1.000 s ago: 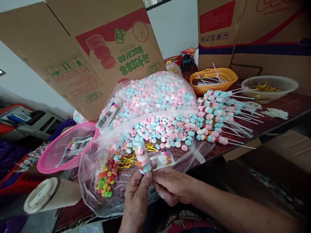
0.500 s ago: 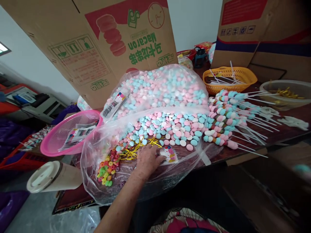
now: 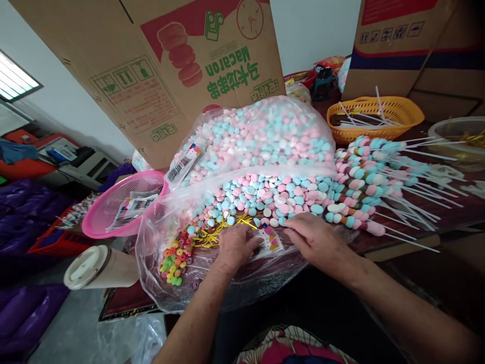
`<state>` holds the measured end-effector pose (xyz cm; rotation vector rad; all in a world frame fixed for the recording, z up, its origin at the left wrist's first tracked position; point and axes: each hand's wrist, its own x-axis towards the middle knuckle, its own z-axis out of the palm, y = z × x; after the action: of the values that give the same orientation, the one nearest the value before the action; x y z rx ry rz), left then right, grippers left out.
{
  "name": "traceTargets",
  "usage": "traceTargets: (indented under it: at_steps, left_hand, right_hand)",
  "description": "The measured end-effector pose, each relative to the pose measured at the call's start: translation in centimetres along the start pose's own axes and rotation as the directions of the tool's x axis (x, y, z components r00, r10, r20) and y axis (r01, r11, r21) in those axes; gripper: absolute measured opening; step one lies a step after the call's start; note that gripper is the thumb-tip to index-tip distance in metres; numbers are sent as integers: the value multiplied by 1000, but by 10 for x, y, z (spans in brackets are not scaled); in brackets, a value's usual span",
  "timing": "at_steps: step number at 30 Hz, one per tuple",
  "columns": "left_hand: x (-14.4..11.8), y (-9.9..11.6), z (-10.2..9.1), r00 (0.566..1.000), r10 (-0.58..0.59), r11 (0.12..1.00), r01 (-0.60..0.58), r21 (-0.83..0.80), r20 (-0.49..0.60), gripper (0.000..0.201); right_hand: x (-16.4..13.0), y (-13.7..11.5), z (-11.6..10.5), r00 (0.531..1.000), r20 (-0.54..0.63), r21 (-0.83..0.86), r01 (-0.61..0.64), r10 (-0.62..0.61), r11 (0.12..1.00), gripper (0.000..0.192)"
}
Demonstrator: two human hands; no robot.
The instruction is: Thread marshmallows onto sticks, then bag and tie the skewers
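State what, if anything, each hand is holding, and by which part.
Nothing is clearly held. The left hand rests by the thin yellow twist ties; the right hand lies flat beside the small colourful printed label.

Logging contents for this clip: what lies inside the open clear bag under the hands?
Inside the open clear bag: pink and blue candies, colourful ring candies, gold twist ties, printed stickers. Whatever the left hand and right hand cover is hidden.

"Macaron", upside down in green, on cardboard box [image 3: 182, 65] behind candy bag, well beyond both hands
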<state>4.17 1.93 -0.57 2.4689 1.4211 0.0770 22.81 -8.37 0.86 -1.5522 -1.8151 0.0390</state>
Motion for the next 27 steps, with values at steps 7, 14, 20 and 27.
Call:
traceTargets:
  at_steps: [7, 14, 20, 27]
  left_hand:
    - [-6, 1, 3, 983, 149, 986, -155, -54, -107, 16]
    - [-36, 16, -40, 884, 458, 876, -467, -123, -98, 21]
    - [-53, 27, -18, 979, 157, 889, -197, -413, -129, 18]
    - [-52, 24, -21, 942, 312, 728, -153, -668, 124, 20]
  right_hand:
    - [-11, -8, 7, 996, -50, 72, -71, 74, 995, 21]
    - [-5, -21, 23, 998, 64, 169, 3, -14, 986, 20]
    - [-14, -30, 26, 952, 147, 443, -305, 268, 843, 21]
    - [-12, -26, 2, 951, 295, 526, -245, 96, 814, 12]
